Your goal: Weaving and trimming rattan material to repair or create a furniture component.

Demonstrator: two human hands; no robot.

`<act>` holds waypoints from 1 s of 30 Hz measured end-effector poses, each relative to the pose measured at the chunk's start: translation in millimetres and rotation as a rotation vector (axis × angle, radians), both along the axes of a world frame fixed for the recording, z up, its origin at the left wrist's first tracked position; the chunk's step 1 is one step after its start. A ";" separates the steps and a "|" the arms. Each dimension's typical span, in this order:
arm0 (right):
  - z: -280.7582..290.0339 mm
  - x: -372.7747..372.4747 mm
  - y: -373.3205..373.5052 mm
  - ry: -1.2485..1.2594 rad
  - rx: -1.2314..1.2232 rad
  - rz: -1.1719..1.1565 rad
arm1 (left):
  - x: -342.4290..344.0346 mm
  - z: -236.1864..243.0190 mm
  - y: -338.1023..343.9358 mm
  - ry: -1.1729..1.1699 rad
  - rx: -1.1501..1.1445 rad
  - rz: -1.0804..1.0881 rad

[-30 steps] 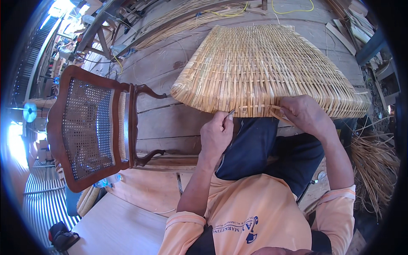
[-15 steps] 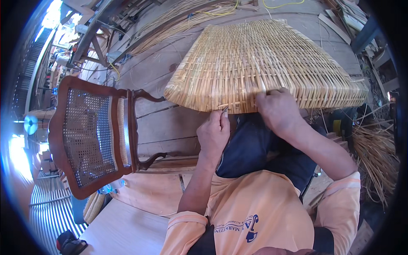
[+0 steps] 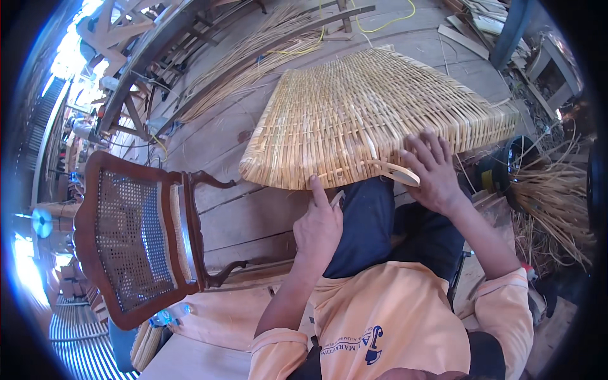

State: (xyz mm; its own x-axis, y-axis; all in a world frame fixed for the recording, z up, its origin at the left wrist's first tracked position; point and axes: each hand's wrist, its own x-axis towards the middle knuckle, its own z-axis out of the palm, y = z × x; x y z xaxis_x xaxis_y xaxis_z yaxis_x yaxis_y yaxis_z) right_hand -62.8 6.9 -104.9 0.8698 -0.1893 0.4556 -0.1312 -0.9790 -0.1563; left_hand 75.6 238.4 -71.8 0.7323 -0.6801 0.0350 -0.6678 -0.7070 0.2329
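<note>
A large woven rattan panel (image 3: 373,107), pale and tapering toward the far side, lies in front of me with its near edge over my knees. My left hand (image 3: 316,228) is at that near edge, index finger stretched out against the weave. Its other fingers are curled round a small thin tool (image 3: 339,199), whose exact kind I cannot make out. A loose, flat rattan strip (image 3: 402,174) bows out from the edge between my hands. Beside it, my right hand (image 3: 434,171) has its fingers spread, by the weave, not closed on the strip.
A brown wooden chair with a cane back (image 3: 136,237) stands at the left. A bundle of loose rattan (image 3: 551,202) lies at the right beside a dark bucket (image 3: 516,155). Long canes (image 3: 253,66) and a yellow cord (image 3: 392,25) lie on the plank floor farther off.
My right hand has opened and shifted right along the edge, and the strip now bows out there. My left index finger has stretched out onto the weave. The view has shifted.
</note>
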 end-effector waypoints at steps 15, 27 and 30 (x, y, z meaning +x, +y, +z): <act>-11.6 39.5 -3.3 -0.177 -0.020 0.258 | 73.8 4.8 6.6 -0.223 -0.077 -0.432; -0.8 39.6 -8.2 -0.076 0.136 0.228 | 143.3 -4.7 123.4 0.135 -0.197 -0.330; -3.7 41.4 -7.6 -0.070 0.112 0.183 | 151.2 7.9 140.1 0.156 -0.199 -0.327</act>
